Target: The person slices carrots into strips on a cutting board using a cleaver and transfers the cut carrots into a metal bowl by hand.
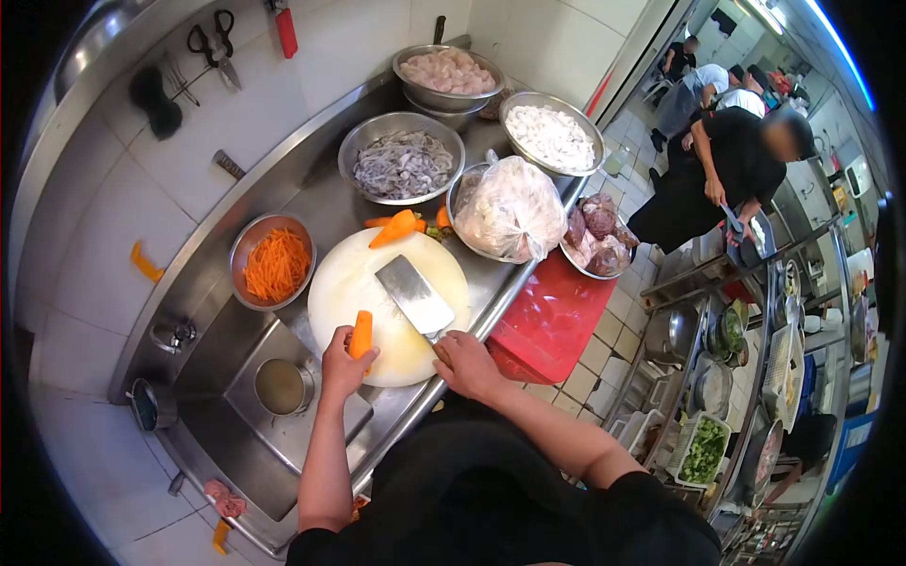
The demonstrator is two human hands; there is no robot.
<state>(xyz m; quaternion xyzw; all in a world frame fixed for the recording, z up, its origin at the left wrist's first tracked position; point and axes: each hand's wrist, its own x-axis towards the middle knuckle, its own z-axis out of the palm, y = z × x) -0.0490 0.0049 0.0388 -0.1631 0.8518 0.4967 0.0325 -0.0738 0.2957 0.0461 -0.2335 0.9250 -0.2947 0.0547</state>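
My left hand (345, 362) grips an upright piece of carrot (360, 332) at the near edge of a round white cutting board (338, 274). In my right hand (464, 363) is the handle of a cleaver (415, 292), whose broad blade lies flat over the board, apart from the carrot piece. Another carrot (396, 228) rests on the board's far edge, with more orange pieces behind it. To the left of the board, a metal bowl (240, 247) holds shredded carrot (277, 266).
Bowls of grey shrimp-like pieces (404, 162), pale meat (447, 72) and white pieces (550, 137) stand behind. A bagged bowl (514, 208) sits right, near a red bin (557, 316). A sink (222, 377) lies left. A co-worker (727, 156) stands across the aisle.
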